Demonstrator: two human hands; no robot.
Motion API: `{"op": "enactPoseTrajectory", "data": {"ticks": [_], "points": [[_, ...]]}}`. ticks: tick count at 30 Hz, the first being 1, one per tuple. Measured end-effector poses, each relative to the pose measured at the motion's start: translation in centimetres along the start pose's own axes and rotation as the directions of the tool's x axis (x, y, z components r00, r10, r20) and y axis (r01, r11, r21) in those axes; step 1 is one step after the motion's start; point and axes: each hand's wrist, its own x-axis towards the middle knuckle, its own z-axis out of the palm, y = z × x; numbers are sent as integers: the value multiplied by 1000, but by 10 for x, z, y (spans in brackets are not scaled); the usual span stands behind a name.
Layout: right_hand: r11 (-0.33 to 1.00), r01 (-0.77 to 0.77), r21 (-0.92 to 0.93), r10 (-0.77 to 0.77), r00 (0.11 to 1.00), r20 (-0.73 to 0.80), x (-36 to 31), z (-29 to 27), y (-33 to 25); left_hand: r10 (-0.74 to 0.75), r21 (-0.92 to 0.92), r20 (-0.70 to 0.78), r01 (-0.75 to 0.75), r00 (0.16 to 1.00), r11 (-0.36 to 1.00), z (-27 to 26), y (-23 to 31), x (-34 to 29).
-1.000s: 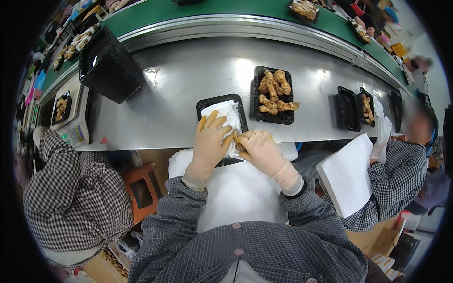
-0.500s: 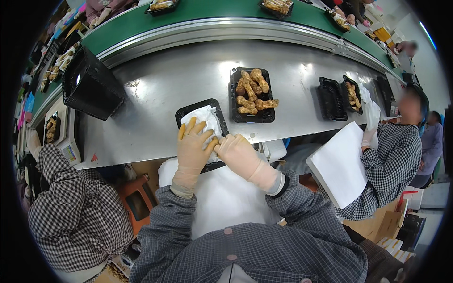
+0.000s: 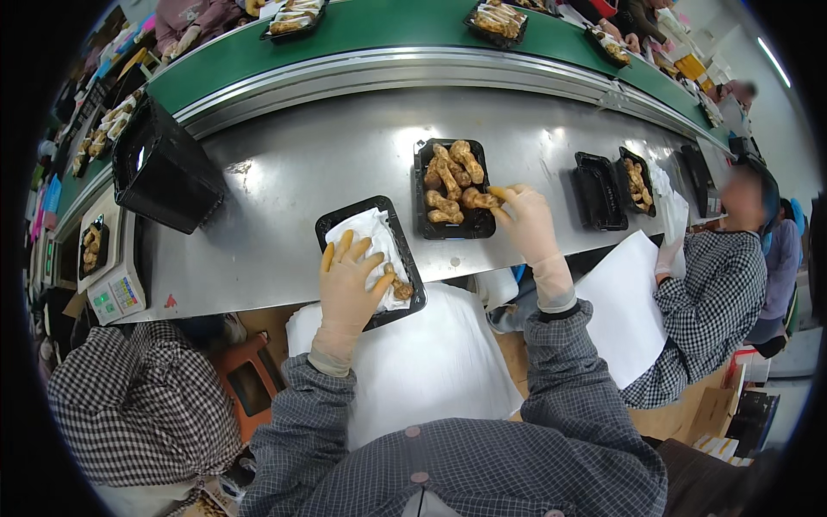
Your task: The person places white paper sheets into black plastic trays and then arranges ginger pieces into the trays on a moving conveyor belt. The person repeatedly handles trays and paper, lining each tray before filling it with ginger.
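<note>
My left hand (image 3: 349, 293), in a thin pale glove with yellowed fingertips, lies with its fingers spread over white paper (image 3: 369, 227) lining a black tray (image 3: 408, 258). Beside its thumb a brown mushroom (image 3: 400, 289) rests on the paper. Further up and to the right, a second black tray (image 3: 452, 231) holds several stubby mushrooms (image 3: 445, 169). At that tray's right edge my right hand (image 3: 530, 226), gloved alike, pinches the stem end of a mushroom (image 3: 476, 199) between thumb and fingers.
A tall black stack of trays (image 3: 168, 168) and a weighing scale (image 3: 119, 289) stand to the left. Black trays (image 3: 601, 191) sit at the right, near a person (image 3: 715, 284) with white sheets (image 3: 624, 302). Beyond the steel table (image 3: 310, 142) runs a green conveyor belt (image 3: 388, 24) carrying filled trays.
My right hand has moved from the lined tray up and right to the mushroom tray and grasped a mushroom. A mushroom now shows on the paper; my left hand has hardly moved.
</note>
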Motion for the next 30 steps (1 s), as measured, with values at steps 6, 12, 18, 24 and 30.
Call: {"op": "enactPoseTrajectory", "data": {"ticks": [6,12,18,24,30], "points": [[999,-35,-7,35,999,22,4,15,-19,-16,-22,7,16,1000,1000,1,-2,0],[995,-89,43,87,996,31,59,39,-15,-24,-37,5,25,1000,999,-3,0,1],[996,24,-82,-5,974,228,95,58,-27,-16,-29,-2,16,1000,999,0,-4,3],[686,-446,575,371,894,250,84,4,-20,-1,-18,-4,0,1000,1000,1,-5,4],[373,-430,823,325,891,318,65,-15,-10,-11,-33,8,11,1000,999,-1,-5,8]]}}
